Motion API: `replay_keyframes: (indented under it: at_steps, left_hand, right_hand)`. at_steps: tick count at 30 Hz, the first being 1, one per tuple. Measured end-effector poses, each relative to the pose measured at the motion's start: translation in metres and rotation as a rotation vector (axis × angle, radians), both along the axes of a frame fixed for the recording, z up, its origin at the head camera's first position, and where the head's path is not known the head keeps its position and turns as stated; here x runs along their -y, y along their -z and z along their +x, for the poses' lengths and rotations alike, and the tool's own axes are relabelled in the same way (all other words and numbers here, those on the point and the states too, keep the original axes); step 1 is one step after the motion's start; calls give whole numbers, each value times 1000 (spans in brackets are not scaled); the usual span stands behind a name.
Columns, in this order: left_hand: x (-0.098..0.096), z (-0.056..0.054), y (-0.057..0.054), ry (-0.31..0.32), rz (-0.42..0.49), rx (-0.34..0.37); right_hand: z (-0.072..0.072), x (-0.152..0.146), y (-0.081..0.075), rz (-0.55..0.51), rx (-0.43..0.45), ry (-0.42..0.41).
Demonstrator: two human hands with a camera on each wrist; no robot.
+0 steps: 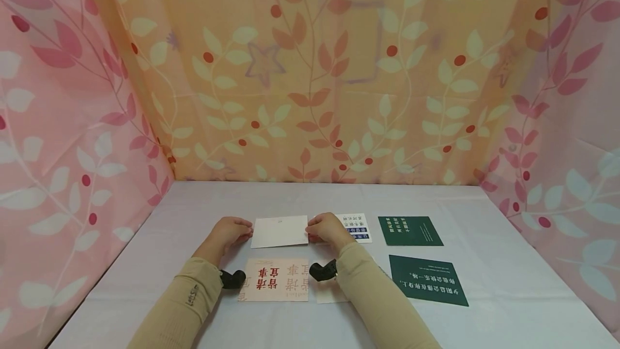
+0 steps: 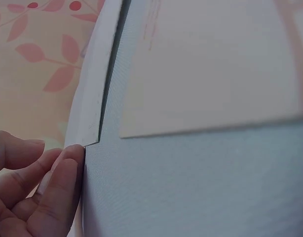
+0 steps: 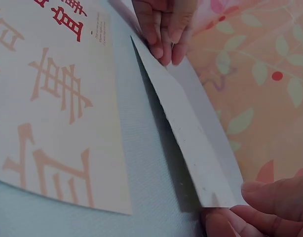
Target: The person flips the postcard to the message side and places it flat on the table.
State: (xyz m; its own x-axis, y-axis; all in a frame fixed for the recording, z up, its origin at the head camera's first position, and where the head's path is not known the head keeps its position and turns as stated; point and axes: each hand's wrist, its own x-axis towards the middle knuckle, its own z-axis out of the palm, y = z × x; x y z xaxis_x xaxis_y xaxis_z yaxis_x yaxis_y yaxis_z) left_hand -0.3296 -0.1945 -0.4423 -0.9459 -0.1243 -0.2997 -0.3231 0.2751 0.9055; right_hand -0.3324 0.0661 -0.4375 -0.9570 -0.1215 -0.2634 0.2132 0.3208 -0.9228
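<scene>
Left hand [image 1: 231, 235] and right hand [image 1: 329, 230] are flanking a blank white card [image 1: 279, 232], which is lying just beyond the pink card [image 1: 273, 280], its near edge rising slightly off the table [image 1: 203, 198]. Loosely extended left fingers are touching one short end, thumb apart from it, while the right thumb and fingers are pinching the other. Being thin, the white card is probably staying light and fairly stiff, though likely creasing under inward squeezing and perhaps sliding on its smooth face; both short ends are offering the surest hold, thumb above and fingers below. Its long axis is running left to right, roughly parallel to the pink card's far edge, and a small mark is sitting near the long edge facing away from that card.
</scene>
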Motion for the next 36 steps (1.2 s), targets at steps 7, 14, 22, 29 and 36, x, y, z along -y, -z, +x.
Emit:
replay_keyframes:
  at_steps: [7, 14, 22, 29, 36]
  left_hand:
    - [1, 0, 1, -9, 6, 16]
    - [2, -2, 2, 5, 22, 3]
    - [4, -2, 3, 23, 24, 2]
    - [2, -1, 0, 34, -15, -7]
    - [-3, -1, -7, 84, 20, -49]
  right_hand:
    - [0, 0, -2, 16, -15, -7]
    - [1, -1, -5, 38, -12, 6]
    - [0, -3, -7, 64, -22, -1]
    - [0, -8, -14, 116, -32, -8]
    - [-4, -16, -14, 138, -57, -43]
